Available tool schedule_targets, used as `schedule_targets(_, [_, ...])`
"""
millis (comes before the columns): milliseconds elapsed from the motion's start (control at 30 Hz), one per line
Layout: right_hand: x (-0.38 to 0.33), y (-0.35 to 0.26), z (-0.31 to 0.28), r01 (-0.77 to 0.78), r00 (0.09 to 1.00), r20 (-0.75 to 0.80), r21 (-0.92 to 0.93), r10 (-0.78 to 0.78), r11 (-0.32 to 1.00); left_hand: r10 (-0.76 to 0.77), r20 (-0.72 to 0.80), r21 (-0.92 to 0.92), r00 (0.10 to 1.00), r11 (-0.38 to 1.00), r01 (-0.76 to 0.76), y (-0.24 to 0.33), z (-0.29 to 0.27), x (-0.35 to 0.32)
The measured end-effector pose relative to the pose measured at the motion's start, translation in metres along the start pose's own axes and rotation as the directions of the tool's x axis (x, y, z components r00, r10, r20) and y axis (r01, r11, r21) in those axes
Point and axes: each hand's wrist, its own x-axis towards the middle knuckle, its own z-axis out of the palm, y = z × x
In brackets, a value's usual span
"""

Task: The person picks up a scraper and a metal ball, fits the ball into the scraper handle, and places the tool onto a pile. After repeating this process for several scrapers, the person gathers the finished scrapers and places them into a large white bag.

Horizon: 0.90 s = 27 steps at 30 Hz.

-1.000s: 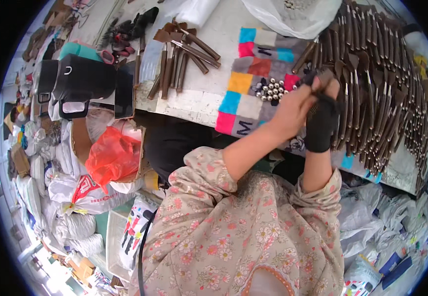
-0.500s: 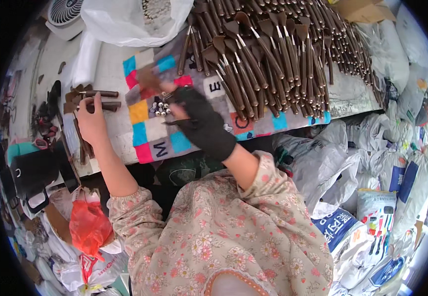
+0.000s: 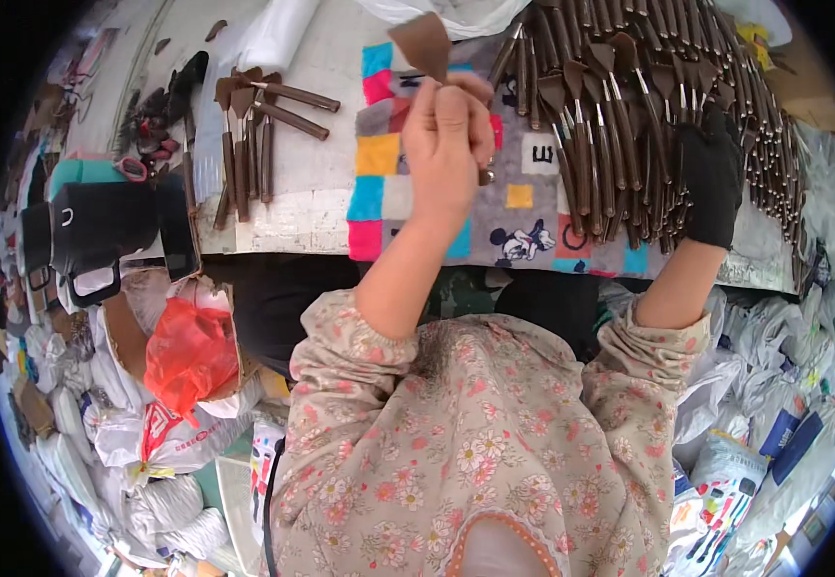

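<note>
A brown tool with a flat flared head, like a spatula, sticks up from my bare left hand, whose fingers are closed around it above the patterned cloth. The hand covers most of its handle. A small shiny end shows just below my fingers. On the right, my right hand, in a black glove, reaches onto the large pile of similar spatulas. Its fingertips are hidden among them, so I cannot make out a grip. A smaller group of these spatulas lies on the table to the left.
A black bag stands at the left table edge, above a box with a red plastic bag. A clear plastic roll and a white bag lie at the back. Filled plastic bags crowd the lower right.
My left hand has moved from the small left group to above the cloth and now holds a spatula. My right hand has gone from the cloth to the large pile. The view has shifted.
</note>
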Motion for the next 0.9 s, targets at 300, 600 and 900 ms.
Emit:
schedule_targets(300, [-0.019, -0.013, -0.006, 0.087, 0.985, -0.166, 0.212, -0.051, 0.973, -0.01, 0.043, 0.269, 0.999, 0.963, -0.002, -0.035, 0.008, -0.005])
schedule_targets(600, [-0.065, -0.157, 0.043, 0.228, 0.932, -0.177, 0.965, -0.317, 0.13, 0.196, 0.158, 0.509, 0.968, 0.823, -0.25, -0.055, 0.003, -0.015])
schedule_targets(900, [-0.088, -0.13, 0.09, -0.085, 0.987, 0.146, 0.828, -0.066, 0.554, -0.22, 0.213, 0.746, 0.952, 0.666, -0.012, -0.056, -0.013, -0.022])
